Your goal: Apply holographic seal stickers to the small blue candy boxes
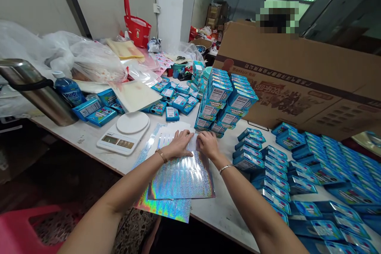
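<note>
A shiny holographic sheet (pixel 181 180) lies on the table in front of me, overlapping another rainbow-tinted sheet (pixel 175 211) below it. My left hand (pixel 179 145) rests on the upper part of the top sheet, thumb apart from the fingers. Close beside it, my right hand (pixel 208 145) has its fingers pinched together at the sheet's upper right edge. What is between those fingertips is too small to make out clearly. Just beyond my hands stand stacked blue boxes (pixel 218 91), marked "CARAMELO MACIZO" as far as I can read.
A white digital scale (pixel 127 143) sits left of the sheets. Loose blue packs (pixel 178 101) lie behind it. Rows of blue tins (pixel 272 170) fill the right side, before a large cardboard box (pixel 291 83). A steel flask (pixel 44 95) and blue bottle (pixel 68 89) stand left.
</note>
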Motion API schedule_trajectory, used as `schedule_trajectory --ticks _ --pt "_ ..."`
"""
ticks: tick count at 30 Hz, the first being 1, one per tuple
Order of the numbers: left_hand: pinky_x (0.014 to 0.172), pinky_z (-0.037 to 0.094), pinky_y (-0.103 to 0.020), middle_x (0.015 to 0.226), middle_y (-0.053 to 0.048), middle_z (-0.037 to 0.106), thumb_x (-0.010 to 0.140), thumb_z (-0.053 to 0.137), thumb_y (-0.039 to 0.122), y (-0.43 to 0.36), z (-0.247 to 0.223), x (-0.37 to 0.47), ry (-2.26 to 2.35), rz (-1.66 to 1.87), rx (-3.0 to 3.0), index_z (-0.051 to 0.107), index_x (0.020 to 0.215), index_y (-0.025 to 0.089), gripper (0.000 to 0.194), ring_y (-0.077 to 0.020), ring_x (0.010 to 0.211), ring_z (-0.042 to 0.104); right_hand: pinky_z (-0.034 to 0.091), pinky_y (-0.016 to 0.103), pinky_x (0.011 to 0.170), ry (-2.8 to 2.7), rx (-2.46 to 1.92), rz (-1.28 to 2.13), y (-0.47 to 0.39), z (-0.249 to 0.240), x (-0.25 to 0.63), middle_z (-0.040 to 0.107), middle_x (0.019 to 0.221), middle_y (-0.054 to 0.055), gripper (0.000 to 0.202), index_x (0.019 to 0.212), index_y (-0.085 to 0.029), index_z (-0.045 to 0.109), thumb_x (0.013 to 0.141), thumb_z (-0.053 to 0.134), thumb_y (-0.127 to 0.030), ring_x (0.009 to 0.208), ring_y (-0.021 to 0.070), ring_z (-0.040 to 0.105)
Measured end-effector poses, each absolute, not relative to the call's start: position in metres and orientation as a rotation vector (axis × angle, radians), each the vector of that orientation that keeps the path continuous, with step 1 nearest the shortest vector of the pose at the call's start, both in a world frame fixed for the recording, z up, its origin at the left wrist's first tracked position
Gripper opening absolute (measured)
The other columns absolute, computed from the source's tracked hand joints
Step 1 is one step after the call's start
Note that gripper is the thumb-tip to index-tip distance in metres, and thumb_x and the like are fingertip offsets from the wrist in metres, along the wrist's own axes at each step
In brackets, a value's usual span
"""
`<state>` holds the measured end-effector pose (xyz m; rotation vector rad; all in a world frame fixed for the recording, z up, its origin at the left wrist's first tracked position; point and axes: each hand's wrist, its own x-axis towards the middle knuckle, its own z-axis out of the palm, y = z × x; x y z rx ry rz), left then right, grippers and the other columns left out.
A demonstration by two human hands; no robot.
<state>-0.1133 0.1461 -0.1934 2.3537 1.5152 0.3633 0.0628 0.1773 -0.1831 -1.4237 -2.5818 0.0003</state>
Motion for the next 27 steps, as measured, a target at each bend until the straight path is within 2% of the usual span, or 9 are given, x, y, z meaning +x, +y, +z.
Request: schedule_trajectory --ticks 4,6,8,11,14,16,19,24,27 --pt "0.114 0.024 -0.059 0.147 -0.023 0.043 0.070 0.081 0.041 0.148 -0.197 -0.113 1.520 0.325 2.360 0.039 0.144 0.018 0.089 -0.0404 0.139 0.038 0.026 0.044 0.107 -2.593 -1.375 -0.034 0.151 -0.166 0.069 0.069 0.111 0.011 0.023 0.094 -0.019 0.067 0.095 0.046 -0.010 0.107 0.0254 0.055" --pt "0.114 0.025 -0.059 0.147 -0.023 0.043 0.069 0.081 0.043 0.153 -0.199 -0.115 1.520 0.306 2.359 0.040 0.144 0.019 0.089 -0.0402 0.138 0.039 0.023 0.046 0.111 -2.580 -1.330 -0.077 0.124 -0.153 0.084 0.070 0.099 0.009 0.025 0.090 -0.020 0.066 0.094 0.044 -0.008 0.099 0.0242 0.057" --pt "0.114 0.025 -0.061 0.147 -0.022 0.045 0.067 0.082 0.044 0.157 -0.200 -0.117 1.518 0.300 2.353 0.042 0.143 0.020 0.090 -0.0407 0.137 0.041 0.028 0.046 0.108 -2.491 -1.252 -0.143 0.092 -0.138 0.108 0.068 0.088 0.006 0.027 0.089 -0.022 0.064 0.096 0.042 -0.010 0.088 0.0228 0.058" --pt "0.115 0.019 -0.066 0.152 -0.025 0.041 0.068 0.081 0.042 0.151 -0.190 -0.115 1.540 0.334 2.352 0.039 0.146 0.018 0.092 -0.0435 0.143 0.034 0.043 0.038 0.089 -2.262 -1.242 -0.015 0.045 -0.114 0.155 0.067 0.082 0.005 0.023 0.086 -0.024 0.062 0.099 0.044 -0.022 0.080 0.0219 0.060" --pt "0.118 0.024 -0.059 0.154 -0.022 0.040 0.079 0.073 0.042 0.116 -0.171 -0.090 1.399 0.697 2.184 0.037 0.149 0.018 0.082 -0.0382 0.145 0.033 0.047 0.031 0.069 -2.014 -1.388 0.263 0.006 -0.093 0.205 0.067 0.080 0.003 0.018 0.085 -0.025 0.063 0.097 0.052 -0.032 0.074 0.0207 0.062" --pt "0.115 0.035 -0.051 0.148 -0.017 0.050 0.085 0.067 0.049 0.077 -0.157 -0.057 1.108 0.952 1.824 0.044 0.146 0.022 0.071 -0.0333 0.137 0.046 0.048 0.030 0.065 -1.831 -1.514 0.374 -0.017 -0.084 0.236 0.068 0.078 0.002 0.018 0.084 -0.025 0.065 0.094 0.057 -0.038 0.071 0.0200 0.062" --pt "0.097 0.051 -0.045 0.131 -0.017 0.063 0.082 0.067 0.062 0.014 -0.144 0.008 0.657 0.815 1.295 0.052 0.141 0.024 0.072 -0.0305 0.115 0.064 0.049 0.030 0.065 -1.601 -1.615 0.478 -0.047 -0.075 0.274 0.068 0.076 0.002 0.020 0.082 -0.024 0.068 0.089 0.064 -0.043 0.070 0.0196 0.062" --pt "0.092 0.051 -0.039 0.132 -0.017 0.060 0.069 0.077 0.067 -0.044 -0.144 0.120 0.534 0.696 0.879 0.056 0.135 0.021 0.083 -0.0269 0.109 0.064 0.050 0.027 0.063 -1.373 -1.659 0.567 -0.083 -0.069 0.319 0.067 0.073 0.001 0.022 0.080 -0.022 0.070 0.083 0.072 -0.044 0.069 0.0170 0.061" --pt "0.083 0.052 -0.033 0.115 -0.011 0.063 0.064 0.082 0.066 -0.052 -0.145 0.166 0.570 0.767 0.786 0.058 0.130 0.019 0.085 -0.0204 0.093 0.065 0.050 0.026 0.065 -1.308 -1.677 0.556 -0.094 -0.070 0.336 0.069 0.076 0.001 0.020 0.082 -0.021 0.071 0.083 0.072 -0.042 0.069 0.0165 0.062"
